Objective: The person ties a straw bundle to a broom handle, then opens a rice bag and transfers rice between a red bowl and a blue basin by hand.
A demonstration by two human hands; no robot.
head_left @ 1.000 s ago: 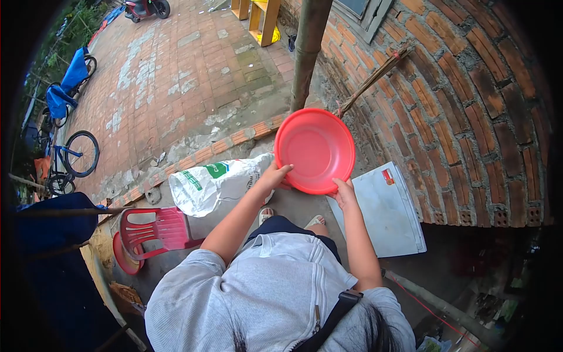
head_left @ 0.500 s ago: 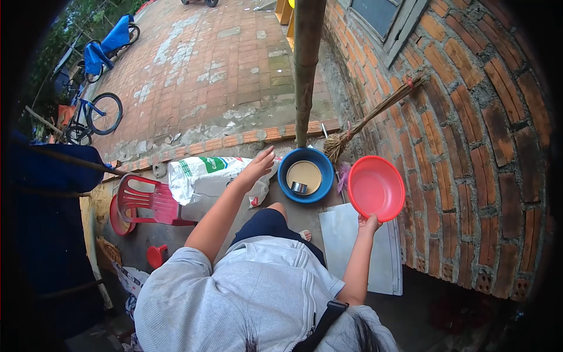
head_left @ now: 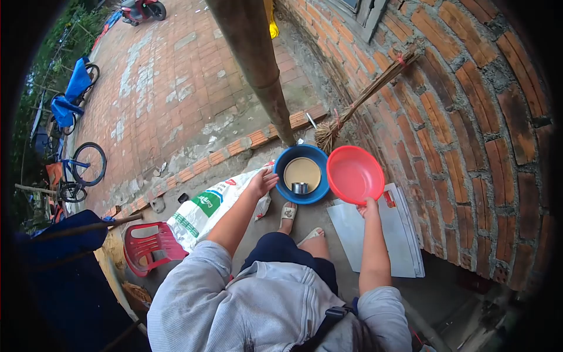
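My right hand (head_left: 369, 209) grips the near rim of a red plastic basin (head_left: 355, 174), which is tilted toward me with nothing seen inside. Just left of it on the ground stands a blue basin (head_left: 277, 182). It holds a round patch of tan contents (head_left: 305, 167), whose kind I cannot make out, and a small metal can (head_left: 299, 188). Beside the blue basin's left rim is my left hand (head_left: 263, 183), fingers stretched out and holding nothing. Under that forearm lies a white sack (head_left: 199, 212) with green print.
A bamboo post (head_left: 258, 64) rises behind the blue basin. A straw broom (head_left: 352, 114) leans on the brick wall (head_left: 457, 111). White boards (head_left: 375, 240) lie at right; a red plastic chair (head_left: 153, 246) stands at left. Bicycles (head_left: 88, 164) and a red motorbike (head_left: 141, 10) are farther off.
The red basin has come left, closer to the blue basin. My left hand has lowered toward the blue basin's rim. The view has turned, and both my feet now show.
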